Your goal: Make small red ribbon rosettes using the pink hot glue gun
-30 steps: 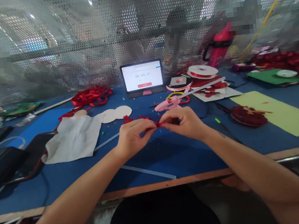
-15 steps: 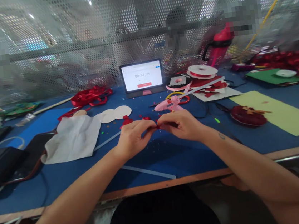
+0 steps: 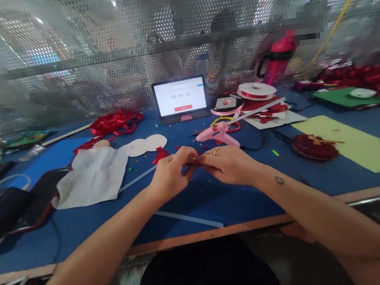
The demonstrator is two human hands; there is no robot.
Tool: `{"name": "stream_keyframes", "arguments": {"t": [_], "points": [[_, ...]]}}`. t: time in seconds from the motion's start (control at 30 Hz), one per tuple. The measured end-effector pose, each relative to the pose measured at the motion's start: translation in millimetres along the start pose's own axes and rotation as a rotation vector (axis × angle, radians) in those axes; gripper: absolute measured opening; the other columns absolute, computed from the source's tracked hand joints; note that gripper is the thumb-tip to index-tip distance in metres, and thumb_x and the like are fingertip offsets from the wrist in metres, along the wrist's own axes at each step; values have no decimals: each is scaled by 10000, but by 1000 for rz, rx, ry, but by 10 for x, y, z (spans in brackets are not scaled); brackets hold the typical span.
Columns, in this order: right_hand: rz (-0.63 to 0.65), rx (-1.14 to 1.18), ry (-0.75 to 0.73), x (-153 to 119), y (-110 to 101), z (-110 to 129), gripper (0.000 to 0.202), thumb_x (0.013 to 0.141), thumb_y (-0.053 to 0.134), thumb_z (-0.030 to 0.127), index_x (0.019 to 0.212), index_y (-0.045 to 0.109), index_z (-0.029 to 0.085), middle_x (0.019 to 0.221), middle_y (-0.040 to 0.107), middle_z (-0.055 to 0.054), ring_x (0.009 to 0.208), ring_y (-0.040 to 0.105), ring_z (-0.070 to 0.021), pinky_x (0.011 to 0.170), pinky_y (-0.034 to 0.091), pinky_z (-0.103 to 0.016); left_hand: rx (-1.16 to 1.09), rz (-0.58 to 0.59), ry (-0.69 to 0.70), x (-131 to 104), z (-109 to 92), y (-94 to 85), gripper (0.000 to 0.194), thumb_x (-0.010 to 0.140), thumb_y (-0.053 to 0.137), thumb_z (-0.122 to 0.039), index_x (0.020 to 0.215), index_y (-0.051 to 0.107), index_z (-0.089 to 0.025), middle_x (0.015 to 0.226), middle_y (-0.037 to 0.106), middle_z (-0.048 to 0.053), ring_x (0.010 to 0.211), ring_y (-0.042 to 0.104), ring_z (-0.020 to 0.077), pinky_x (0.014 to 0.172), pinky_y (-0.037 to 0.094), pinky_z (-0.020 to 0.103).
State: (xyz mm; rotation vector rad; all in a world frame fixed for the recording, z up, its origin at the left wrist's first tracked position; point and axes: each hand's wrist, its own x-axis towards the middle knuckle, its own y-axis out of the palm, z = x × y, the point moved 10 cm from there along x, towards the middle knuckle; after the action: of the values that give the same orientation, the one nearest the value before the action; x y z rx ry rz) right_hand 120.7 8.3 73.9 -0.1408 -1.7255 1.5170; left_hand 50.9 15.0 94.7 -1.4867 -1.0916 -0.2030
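Head view: both grips are pinched together on one small red scrap (image 3: 197,161), left hand (image 3: 173,174) and right hand (image 3: 225,166) touching fingertip to fingertip above the middle of the blue table (image 3: 217,199). Just beyond the right hand lies a pink glue gun (image 3: 216,133). White fabric (image 3: 92,175) lies toward the left edge, a tablet (image 3: 180,96) stands at the far edge, and ribbon spools (image 3: 256,91) sit right of it.

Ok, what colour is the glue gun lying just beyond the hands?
Pink. The glue gun shows clearly in the head view.
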Motion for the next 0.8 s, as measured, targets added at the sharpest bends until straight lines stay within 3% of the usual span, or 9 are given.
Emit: {"name": "stream_keyframes", "arguments": {"t": [0.33,0.53,0.67,0.8], "points": [[70,-160,-67,-6,168,92,234,820,341,86,910,554,123,693,618,-64,592,499,-146,531,252,-278,36,61,-40,2,70,64,153,733,566,-130,866,518,-187,718,687,-33,646,667,107,541,460,153],[113,-143,-69,1,207,92,193,808,353,97,852,538,130,688,609,-66,594,504,-155,531,250,-284,172,105,62,-22,40,131,141,793,514,-157,850,636,-197,717,701,2,618,654,127,499,417,182],[126,-69,12,8,224,16,180,827,357,111,858,533,127,735,624,-79,637,529,-158,560,282,-279,233,172,41,-45,80,216,187,811,490,-192,690,632,-177,589,658,15,527,611,136,447,364,202],[103,21,91,19,203,-59,171,846,376,143,899,538,127,745,633,-70,658,549,-156,588,308,-271,306,166,12,-35,96,217,240,776,505,-217,547,557,-167,475,570,-2,441,535,121,407,287,204]]}}
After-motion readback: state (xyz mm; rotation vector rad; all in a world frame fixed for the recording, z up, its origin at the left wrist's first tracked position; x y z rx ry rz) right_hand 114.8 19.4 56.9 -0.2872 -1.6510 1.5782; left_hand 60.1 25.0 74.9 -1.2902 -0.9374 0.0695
